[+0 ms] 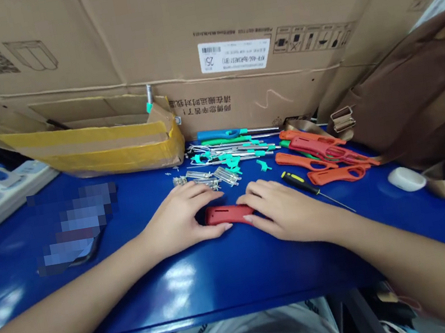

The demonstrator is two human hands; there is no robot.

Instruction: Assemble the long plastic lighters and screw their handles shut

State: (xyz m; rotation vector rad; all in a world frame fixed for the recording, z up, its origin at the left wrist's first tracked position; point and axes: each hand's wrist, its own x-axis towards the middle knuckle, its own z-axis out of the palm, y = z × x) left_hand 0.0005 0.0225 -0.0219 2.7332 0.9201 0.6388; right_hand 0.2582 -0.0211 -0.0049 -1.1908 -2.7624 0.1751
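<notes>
Red casing (230, 214) sits between the two hands, low over or on the blue table (227, 293). Right hand (283, 207) has its right end pinched narrow, thumb on the near side, fingers over the far side. Left hand (179, 216) is curled around the other end, thumb along the near edge; from here I can't tell if those fingers actually clamp it.

Risks, my read: if the left is only loosely placed, the casing could pivot in the right-hand pinch. Loose clear tubes (227, 176) lie just beyond the left fingertips; a knuckle pushed forward could scatter them. Screwdriver (299, 181) is just past the right knuckles, shaft angled back toward the forearm; a sideways sweep might catch it and roll it.

Hard to see: casing's right end is under the right fingers, underside out of sight. Slot on top shows, its inside doesn't. Rod pile (237, 150) beyond the grip is too tangled to count. Phone (83, 227) left of the grip: screen pixelated.
</notes>
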